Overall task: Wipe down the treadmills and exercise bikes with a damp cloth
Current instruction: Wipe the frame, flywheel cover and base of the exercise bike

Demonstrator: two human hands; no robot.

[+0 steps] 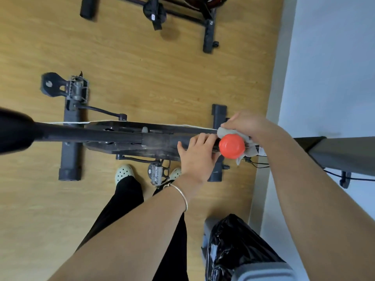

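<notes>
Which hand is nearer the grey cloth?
Right. The right hand grips the grey cloth behind the red knob; the left hand rests on the bike frame beside the knob.

Matt wood-grain floor (142,78), glossy knob (232,146)

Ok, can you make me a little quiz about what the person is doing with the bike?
1. Which hand holds the grey cloth: A left, B right?
2. True or false: the knob on the bike is blue.
3. Fill in: the bracelet is on the ____ wrist.
Key: 1 B, the right hand; 2 false, it is red; 3 left.
</notes>
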